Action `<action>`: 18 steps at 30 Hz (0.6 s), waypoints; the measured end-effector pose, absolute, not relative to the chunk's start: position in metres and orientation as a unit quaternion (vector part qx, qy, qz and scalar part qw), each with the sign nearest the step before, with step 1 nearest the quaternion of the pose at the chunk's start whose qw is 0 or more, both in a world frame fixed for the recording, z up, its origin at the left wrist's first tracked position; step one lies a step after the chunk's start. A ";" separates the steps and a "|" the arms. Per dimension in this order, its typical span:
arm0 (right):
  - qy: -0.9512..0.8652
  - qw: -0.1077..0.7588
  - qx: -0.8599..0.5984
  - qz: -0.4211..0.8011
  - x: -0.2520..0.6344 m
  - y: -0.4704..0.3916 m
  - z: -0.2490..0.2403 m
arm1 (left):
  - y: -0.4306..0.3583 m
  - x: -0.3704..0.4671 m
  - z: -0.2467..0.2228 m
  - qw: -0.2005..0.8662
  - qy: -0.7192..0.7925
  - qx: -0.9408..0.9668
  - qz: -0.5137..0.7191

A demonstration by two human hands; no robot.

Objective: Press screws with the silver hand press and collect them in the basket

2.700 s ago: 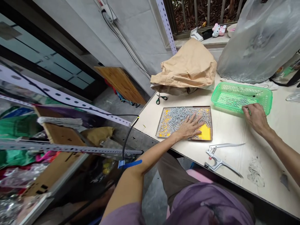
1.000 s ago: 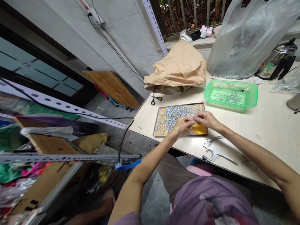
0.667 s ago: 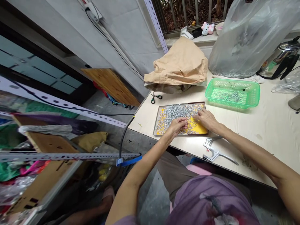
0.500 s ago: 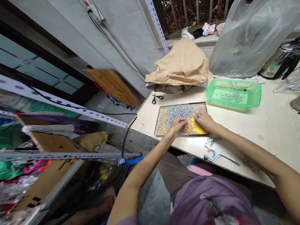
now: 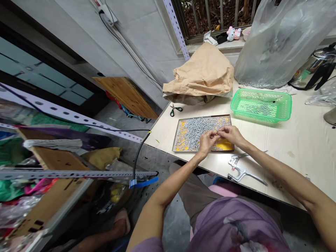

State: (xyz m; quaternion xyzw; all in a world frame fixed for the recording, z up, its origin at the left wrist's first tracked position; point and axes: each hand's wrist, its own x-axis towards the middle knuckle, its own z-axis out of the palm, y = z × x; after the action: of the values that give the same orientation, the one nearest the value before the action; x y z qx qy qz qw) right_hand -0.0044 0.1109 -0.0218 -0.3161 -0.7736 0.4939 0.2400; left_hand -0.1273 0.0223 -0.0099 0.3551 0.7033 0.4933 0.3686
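"Green-and-black-handled metal scissors, open, lie at the tray's ten o'clock. Why there?"

"Out of the fingers' way, I'd guess. The crumpled brown paper bag sits at twelve, also back from the work."

"And the shallow, rectangular, yellow-bottomed tray?"

"Near the body on the pale surface, within both arms' reach. Small silver metal pins cover most of it in a thin spread, probably easier to pick from than a heap."

"The hands?"

"The left hand and right hand meet above its right half, each grip closed to a fingertip pinch. What's between them is too small to tell."

"That silver metal plier-like tool?"

"Between four and five, set down near the right forearm."

"And the green perforated plastic basket?"

"Two o'clock, holding similar pins, handy for the right arm."
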 end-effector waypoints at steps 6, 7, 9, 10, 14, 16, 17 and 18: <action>-0.745 0.270 -0.326 0.516 -0.002 0.104 -0.026 | 0.022 -0.134 -0.010 0.504 0.643 0.255 0.517; -0.743 0.270 -0.327 0.517 -0.001 0.104 -0.026 | 0.022 -0.136 -0.010 0.517 0.637 0.240 0.519; -0.750 0.277 -0.326 0.505 0.002 0.105 -0.024 | 0.021 -0.138 -0.009 0.524 0.641 0.224 0.514; -0.760 0.283 -0.321 0.490 0.003 0.106 -0.023 | 0.020 -0.139 -0.008 0.521 0.646 0.223 0.511; -0.795 0.264 -0.278 0.470 0.007 0.107 -0.019 | 0.019 -0.138 0.000 0.517 0.645 0.240 0.510; -0.780 0.244 -0.264 0.512 0.006 0.107 -0.017 | 0.019 -0.135 0.006 0.524 0.633 0.235 0.520; -0.771 0.242 -0.259 0.529 0.005 0.106 -0.015 | 0.020 -0.134 0.008 0.527 0.628 0.228 0.526; -0.767 0.245 -0.254 0.537 0.005 0.106 -0.014 | 0.021 -0.132 0.010 0.526 0.625 0.218 0.534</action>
State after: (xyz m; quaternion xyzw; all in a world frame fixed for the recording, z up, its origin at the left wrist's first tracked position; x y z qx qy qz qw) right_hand 0.0048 0.1058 -0.0136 -0.2539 -0.7666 0.5366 0.2450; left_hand -0.1321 0.0213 0.0105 0.2185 0.6249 0.5337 0.5263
